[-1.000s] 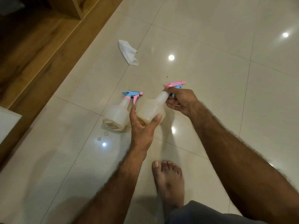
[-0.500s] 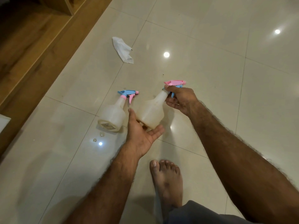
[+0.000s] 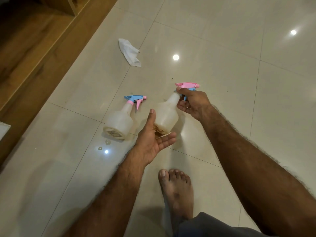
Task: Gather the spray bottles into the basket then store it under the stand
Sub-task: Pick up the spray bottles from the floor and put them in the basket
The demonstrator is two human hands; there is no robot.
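Two translucent white spray bottles are in view. One with a pink head (image 3: 166,115) is held above the floor, my right hand (image 3: 193,103) gripping its neck just under the trigger. My left hand (image 3: 152,139) is open, palm up, under and beside that bottle's base, thumb against its side. The other bottle, with a blue head and pink trigger (image 3: 120,119), lies on its side on the tile floor to the left of my left hand. No basket or stand is in view.
A crumpled white cloth (image 3: 130,52) lies on the tiles farther away. Small droplets (image 3: 107,142) sit near the lying bottle's base. A wooden floor strip and furniture edge (image 3: 42,53) run along the left. My bare foot (image 3: 176,190) stands below the hands.
My left hand has let go of the held bottle's body and opened under its base. My right hand keeps its grip on the neck.
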